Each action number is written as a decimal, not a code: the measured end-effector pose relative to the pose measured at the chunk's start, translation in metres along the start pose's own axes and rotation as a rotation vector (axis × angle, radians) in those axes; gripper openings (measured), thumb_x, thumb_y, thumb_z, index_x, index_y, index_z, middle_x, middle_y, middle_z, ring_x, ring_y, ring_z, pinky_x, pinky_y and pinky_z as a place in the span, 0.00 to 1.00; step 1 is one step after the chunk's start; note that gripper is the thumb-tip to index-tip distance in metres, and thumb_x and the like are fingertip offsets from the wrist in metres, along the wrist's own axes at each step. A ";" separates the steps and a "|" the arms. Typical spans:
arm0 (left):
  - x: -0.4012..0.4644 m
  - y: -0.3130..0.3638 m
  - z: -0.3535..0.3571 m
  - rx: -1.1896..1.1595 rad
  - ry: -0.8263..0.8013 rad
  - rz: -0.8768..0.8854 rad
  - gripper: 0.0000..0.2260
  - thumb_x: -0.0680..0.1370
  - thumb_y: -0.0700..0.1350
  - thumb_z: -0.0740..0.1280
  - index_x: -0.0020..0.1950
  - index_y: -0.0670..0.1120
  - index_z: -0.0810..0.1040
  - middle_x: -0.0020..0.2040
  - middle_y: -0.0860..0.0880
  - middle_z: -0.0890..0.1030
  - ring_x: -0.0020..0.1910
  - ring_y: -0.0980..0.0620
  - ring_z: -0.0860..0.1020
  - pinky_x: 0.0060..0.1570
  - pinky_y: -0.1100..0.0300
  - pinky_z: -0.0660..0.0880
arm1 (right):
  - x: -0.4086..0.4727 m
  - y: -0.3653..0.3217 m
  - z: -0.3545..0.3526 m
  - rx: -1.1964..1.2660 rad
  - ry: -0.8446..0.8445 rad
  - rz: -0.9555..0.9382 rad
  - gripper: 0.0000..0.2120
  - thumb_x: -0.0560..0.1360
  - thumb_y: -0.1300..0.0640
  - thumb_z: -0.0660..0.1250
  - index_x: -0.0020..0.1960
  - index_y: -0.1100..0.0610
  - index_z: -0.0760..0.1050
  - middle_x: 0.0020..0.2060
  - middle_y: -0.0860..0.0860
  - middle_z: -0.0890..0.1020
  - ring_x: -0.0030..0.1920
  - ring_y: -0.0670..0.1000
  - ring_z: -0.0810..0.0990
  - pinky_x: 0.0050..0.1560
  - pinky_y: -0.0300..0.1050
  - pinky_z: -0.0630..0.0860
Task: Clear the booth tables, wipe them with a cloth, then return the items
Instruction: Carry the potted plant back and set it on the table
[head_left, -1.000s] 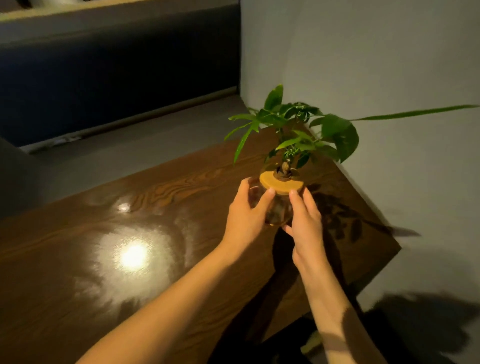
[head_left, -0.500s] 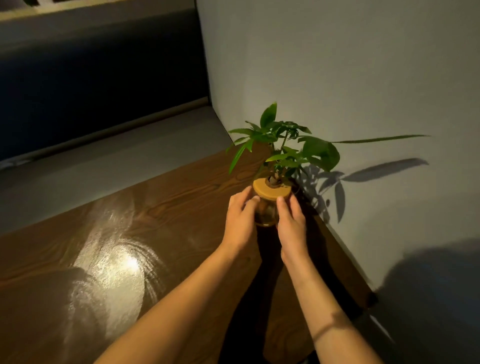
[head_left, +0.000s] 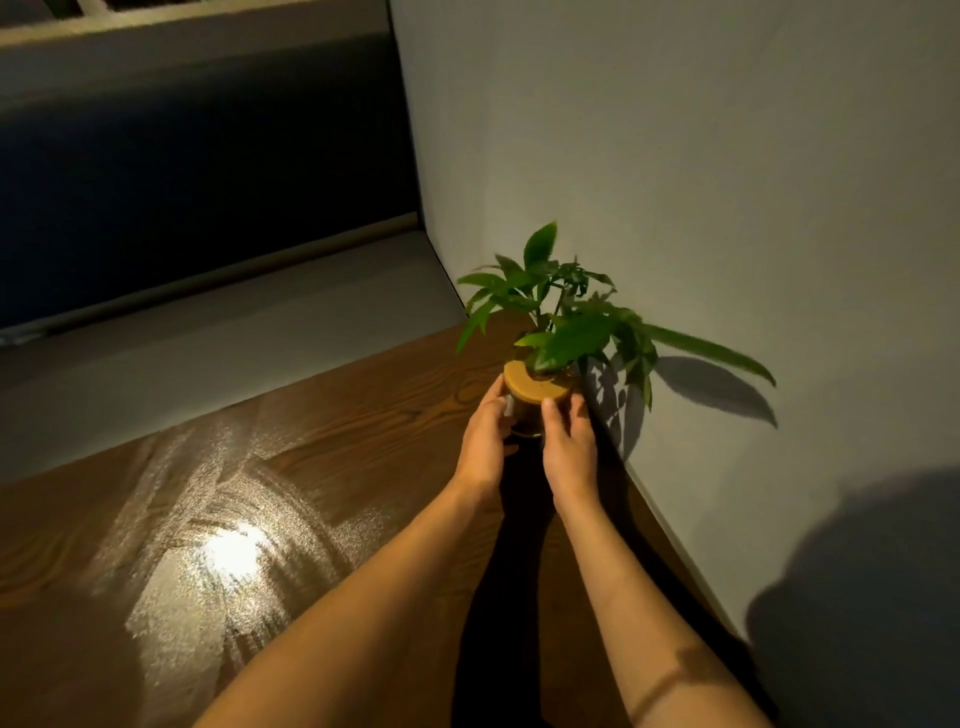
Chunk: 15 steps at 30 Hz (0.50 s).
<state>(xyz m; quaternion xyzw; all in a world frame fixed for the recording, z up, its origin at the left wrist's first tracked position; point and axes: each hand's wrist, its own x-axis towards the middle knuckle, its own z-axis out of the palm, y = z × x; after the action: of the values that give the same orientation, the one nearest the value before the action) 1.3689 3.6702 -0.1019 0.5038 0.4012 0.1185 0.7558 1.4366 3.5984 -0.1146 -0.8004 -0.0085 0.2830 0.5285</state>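
The plant (head_left: 566, 317) has glossy green leaves, one long blade reaching right toward the wall (head_left: 727, 182), and grows through a round yellow-brown lid (head_left: 530, 382) on a small glass jar (head_left: 524, 421). It stands at the far right corner of the wooden worktop (head_left: 311, 467), just beside the wall. The left hand (head_left: 483, 441) curls round the jar's left side, the right hand (head_left: 569, 447) round its right, both gripping it between them, fingertips just under the lid
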 end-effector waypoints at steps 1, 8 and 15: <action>0.005 0.001 0.003 -0.002 0.002 0.001 0.21 0.85 0.48 0.52 0.79 0.52 0.66 0.69 0.50 0.77 0.67 0.47 0.75 0.66 0.47 0.71 | 0.004 -0.001 0.000 -0.001 0.000 0.010 0.29 0.83 0.45 0.60 0.79 0.55 0.60 0.75 0.55 0.69 0.74 0.56 0.68 0.63 0.43 0.67; 0.039 0.009 0.013 -0.067 0.013 -0.011 0.26 0.80 0.55 0.55 0.78 0.54 0.66 0.72 0.48 0.73 0.67 0.51 0.73 0.69 0.48 0.69 | 0.038 -0.019 0.006 0.106 0.041 0.029 0.26 0.81 0.46 0.64 0.75 0.54 0.68 0.68 0.55 0.76 0.67 0.56 0.76 0.68 0.56 0.73; 0.034 0.020 0.010 -0.078 -0.056 -0.086 0.21 0.86 0.51 0.47 0.78 0.52 0.65 0.69 0.53 0.71 0.70 0.53 0.67 0.74 0.46 0.61 | 0.052 -0.014 0.011 0.238 0.054 0.088 0.26 0.79 0.46 0.68 0.74 0.52 0.69 0.69 0.54 0.76 0.69 0.56 0.74 0.69 0.59 0.73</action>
<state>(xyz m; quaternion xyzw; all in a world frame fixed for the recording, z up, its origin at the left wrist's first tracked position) 1.4030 3.6925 -0.0992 0.4594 0.3962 0.0874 0.7902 1.4794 3.6305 -0.1290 -0.7387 0.0745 0.2834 0.6070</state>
